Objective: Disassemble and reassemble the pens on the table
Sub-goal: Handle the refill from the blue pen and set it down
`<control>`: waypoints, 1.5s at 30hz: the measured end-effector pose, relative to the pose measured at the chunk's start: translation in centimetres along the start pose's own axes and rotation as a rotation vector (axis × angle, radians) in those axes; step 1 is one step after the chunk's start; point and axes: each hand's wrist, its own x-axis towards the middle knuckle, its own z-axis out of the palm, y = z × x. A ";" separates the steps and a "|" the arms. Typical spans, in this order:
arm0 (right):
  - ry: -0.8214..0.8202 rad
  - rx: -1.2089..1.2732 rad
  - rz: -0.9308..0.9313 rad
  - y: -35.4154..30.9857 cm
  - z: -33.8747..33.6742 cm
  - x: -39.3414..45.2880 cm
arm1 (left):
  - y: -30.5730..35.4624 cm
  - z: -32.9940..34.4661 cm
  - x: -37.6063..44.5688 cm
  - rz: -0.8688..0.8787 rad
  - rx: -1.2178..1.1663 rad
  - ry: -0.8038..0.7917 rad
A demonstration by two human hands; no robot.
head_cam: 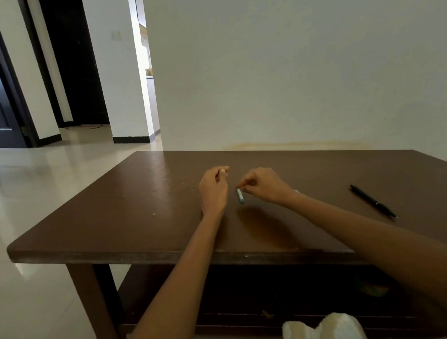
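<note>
- While both arms reach out over the brown table [138,205], two hands work near its middle, close together but not touching.
- The left hand [213,189] is curled nearly closed, thumb and fingertips pinched on one small pale piece at its top; the piece is too small to tell what it is.
- The right hand [263,184] is also curled, its fingertips pinched on the upper end of one short green and white pen part [240,195], which hangs down tilted just above the tabletop, between the two hands.
- Whether that part touches the table cannot be told.
- One whole black pen [373,201] lies flat on the table well to the right of the hands, running diagonally with its tip toward the near right edge; nothing touches it.
- So the count on view is one complete pen, one green and white part, and one tiny pale piece.
- The table has a lower shelf [152,288] in shadow; what lies on it is unclear.
</note>
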 end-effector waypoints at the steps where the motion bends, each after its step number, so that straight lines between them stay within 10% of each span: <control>1: -0.059 -0.031 -0.076 0.1 -0.4 -1.2 | 0.1 -0.3 -0.5 0.007 0.010 -0.006; 8: -0.250 -0.192 -0.146 -0.1 -1.4 -6.3 | 2.0 -3.1 -4.2 0.217 0.451 -0.381; 16: -0.362 -0.209 -0.117 -1.4 -2.2 -7.3 | 3.8 -5.4 -4.2 0.050 0.614 -0.810; 45: -0.515 -0.386 -0.070 -6.4 -3.9 -10.1 | 4.4 -8.0 -10.8 0.527 0.816 -0.732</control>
